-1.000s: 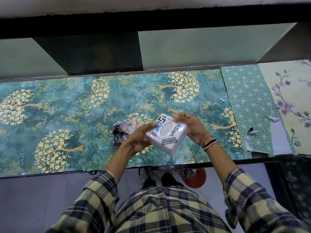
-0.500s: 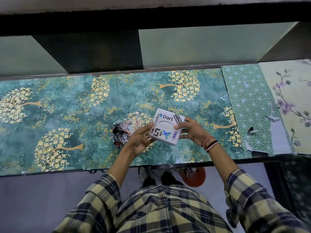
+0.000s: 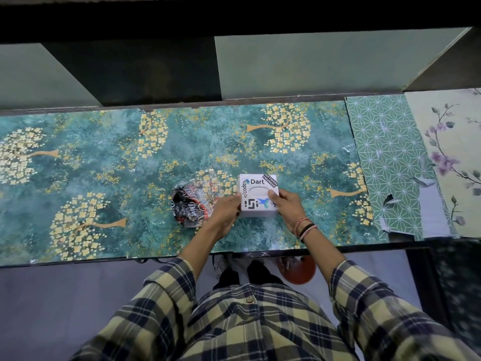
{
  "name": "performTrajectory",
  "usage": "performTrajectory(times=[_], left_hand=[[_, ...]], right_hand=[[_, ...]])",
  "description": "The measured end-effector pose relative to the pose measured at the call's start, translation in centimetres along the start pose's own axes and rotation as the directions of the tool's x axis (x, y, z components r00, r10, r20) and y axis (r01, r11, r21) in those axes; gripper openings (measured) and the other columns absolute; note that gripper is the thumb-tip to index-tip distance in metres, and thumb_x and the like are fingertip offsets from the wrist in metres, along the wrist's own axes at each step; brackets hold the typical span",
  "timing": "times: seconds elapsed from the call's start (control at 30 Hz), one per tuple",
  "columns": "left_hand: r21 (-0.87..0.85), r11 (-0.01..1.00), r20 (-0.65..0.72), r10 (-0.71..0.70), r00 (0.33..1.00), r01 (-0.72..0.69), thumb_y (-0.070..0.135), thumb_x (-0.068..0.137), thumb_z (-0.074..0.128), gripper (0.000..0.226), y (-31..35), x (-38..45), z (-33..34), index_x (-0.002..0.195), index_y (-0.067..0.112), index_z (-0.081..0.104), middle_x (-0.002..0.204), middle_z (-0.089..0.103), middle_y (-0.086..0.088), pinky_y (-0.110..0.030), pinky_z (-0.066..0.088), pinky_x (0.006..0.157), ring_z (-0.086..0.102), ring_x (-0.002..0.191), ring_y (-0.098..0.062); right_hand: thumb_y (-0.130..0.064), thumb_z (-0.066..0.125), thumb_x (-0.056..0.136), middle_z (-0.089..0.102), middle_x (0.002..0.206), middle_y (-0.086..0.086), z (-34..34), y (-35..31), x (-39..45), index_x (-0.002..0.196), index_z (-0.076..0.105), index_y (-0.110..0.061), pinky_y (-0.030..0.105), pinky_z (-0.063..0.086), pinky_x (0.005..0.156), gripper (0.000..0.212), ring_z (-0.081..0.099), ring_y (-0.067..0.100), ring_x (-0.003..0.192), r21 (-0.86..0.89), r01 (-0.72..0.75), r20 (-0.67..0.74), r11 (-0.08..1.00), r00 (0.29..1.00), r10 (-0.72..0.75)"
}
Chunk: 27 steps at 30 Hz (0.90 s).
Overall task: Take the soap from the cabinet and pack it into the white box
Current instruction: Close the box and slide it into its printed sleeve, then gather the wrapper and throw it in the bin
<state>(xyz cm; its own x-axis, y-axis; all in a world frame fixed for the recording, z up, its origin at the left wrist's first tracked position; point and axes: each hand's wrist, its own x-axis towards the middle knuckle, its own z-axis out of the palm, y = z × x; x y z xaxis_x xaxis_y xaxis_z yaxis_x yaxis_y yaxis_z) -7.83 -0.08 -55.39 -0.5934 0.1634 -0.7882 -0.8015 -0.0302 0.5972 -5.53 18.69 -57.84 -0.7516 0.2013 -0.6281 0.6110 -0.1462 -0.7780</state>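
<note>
Both hands, left hand and right hand, clamp the white box with fingers pressed on its sides, on the bench. No soap shows; the crumpled wrapper just beside it could be knocked.

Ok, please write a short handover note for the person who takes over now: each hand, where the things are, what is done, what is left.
Left hand: on the left side of the white box.
Right hand: on its right side.
Box: held between both hands at the patterned counter, sticker face up, closed.
Crumpled wrapper: on the counter, left of the box.
Done: cannot tell; no soap visible.
Left: confirm the soap is packed.
</note>
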Motion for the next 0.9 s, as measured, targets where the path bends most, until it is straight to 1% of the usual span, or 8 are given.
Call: performTrajectory(times=[0.1,0.27,0.33,0.47,0.57,0.73,0.83,0.9], left_hand=[[0.030,0.999,-0.005,0.012,1.000,-0.012,0.022,0.109,0.043,0.032,-0.2,0.3,-0.2,0.105,0.004,0.070,0.109,0.078,-0.014,-0.048,0.052,0.106,0.069,0.114,-0.033],[0.121,0.992,-0.027,0.041,0.999,-0.037,0.017,0.110,0.038,0.033,-0.4,0.7,-0.1,0.099,0.006,0.068,0.110,0.076,-0.016,-0.049,0.052,0.102,0.070,0.107,-0.031],[0.147,0.988,-0.045,0.049,0.998,-0.042,0.016,0.110,0.037,0.033,-0.4,0.8,-0.1,0.102,0.005,0.067,0.112,0.075,-0.017,-0.046,0.054,0.095,0.070,0.102,-0.028],[0.188,0.982,-0.070,0.038,0.997,-0.024,0.016,0.111,0.037,0.033,-0.3,0.9,-0.2,0.109,0.002,0.066,0.105,0.074,-0.012,-0.030,0.052,0.073,0.069,0.091,-0.023],[0.237,0.971,-0.085,0.053,0.995,-0.031,0.019,0.110,0.040,0.037,-0.7,1.6,-0.4,0.108,-0.006,0.067,0.109,0.076,-0.016,-0.035,0.048,0.078,0.068,0.095,-0.027],[0.285,0.958,-0.123,0.072,0.990,-0.034,0.019,0.109,0.040,0.037,-0.7,1.5,-0.1,0.107,-0.007,0.067,0.106,0.076,-0.017,-0.040,0.050,0.079,0.069,0.092,-0.027],[0.298,0.954,-0.142,0.081,0.987,-0.036,0.015,0.107,0.044,0.035,-0.3,1.1,-0.1,0.100,-0.009,0.067,0.097,0.077,-0.015,-0.038,0.047,0.072,0.070,0.086,-0.027],[0.324,0.943,-0.198,0.142,0.970,-0.072,0.007,0.101,0.052,0.027,0.5,0.8,-0.4,0.085,-0.006,0.069,0.093,0.077,-0.015,-0.037,0.053,0.067,0.071,0.079,-0.025]], right_hand=[[-0.010,0.063,0.100,0.076,0.105,0.013,0.2,0.1,0.2,0.121,0.070,0.000,0.027,0.063,0.072,0.025,0.073,0.019,0.081,-0.055,0.037,-0.012,0.998,0.999,-0.037],[-0.014,0.066,0.099,0.077,0.105,0.014,0.4,0.8,0.9,0.118,0.073,-0.002,0.043,0.062,0.084,0.024,0.073,0.025,0.087,-0.152,0.046,-0.021,0.987,0.999,-0.050],[-0.016,0.066,0.099,0.077,0.105,0.012,0.6,0.9,1.0,0.119,0.074,-0.004,0.042,0.061,0.084,0.025,0.073,0.024,0.086,-0.196,0.048,-0.024,0.980,0.998,-0.053],[-0.019,0.066,0.099,0.078,0.106,0.012,0.9,0.8,0.9,0.120,0.074,-0.006,0.038,0.061,0.081,0.026,0.073,0.024,0.089,-0.263,0.053,-0.036,0.963,0.997,-0.065],[-0.024,0.067,0.098,0.079,0.103,0.009,1.0,0.7,0.9,0.121,0.075,-0.011,0.041,0.061,0.085,0.027,0.075,0.027,0.094,-0.312,0.055,-0.052,0.949,0.996,-0.075],[-0.020,0.068,0.097,0.077,0.099,0.006,1.2,0.0,0.7,0.120,0.075,-0.010,0.043,0.061,0.088,0.026,0.074,0.025,0.092,-0.318,0.030,-0.083,0.948,0.995,-0.059],[-0.022,0.071,0.095,0.079,0.101,0.009,1.2,-0.2,1.0,0.111,0.076,-0.010,0.046,0.062,0.087,0.021,0.076,0.028,0.093,-0.338,-0.014,-0.081,0.941,0.997,-0.014],[-0.027,0.072,0.093,0.079,0.095,0.012,1.4,-0.7,1.0,0.100,0.075,-0.005,0.038,0.061,0.078,0.023,0.074,0.026,0.084,-0.372,-0.010,-0.125,0.928,0.991,-0.040]])
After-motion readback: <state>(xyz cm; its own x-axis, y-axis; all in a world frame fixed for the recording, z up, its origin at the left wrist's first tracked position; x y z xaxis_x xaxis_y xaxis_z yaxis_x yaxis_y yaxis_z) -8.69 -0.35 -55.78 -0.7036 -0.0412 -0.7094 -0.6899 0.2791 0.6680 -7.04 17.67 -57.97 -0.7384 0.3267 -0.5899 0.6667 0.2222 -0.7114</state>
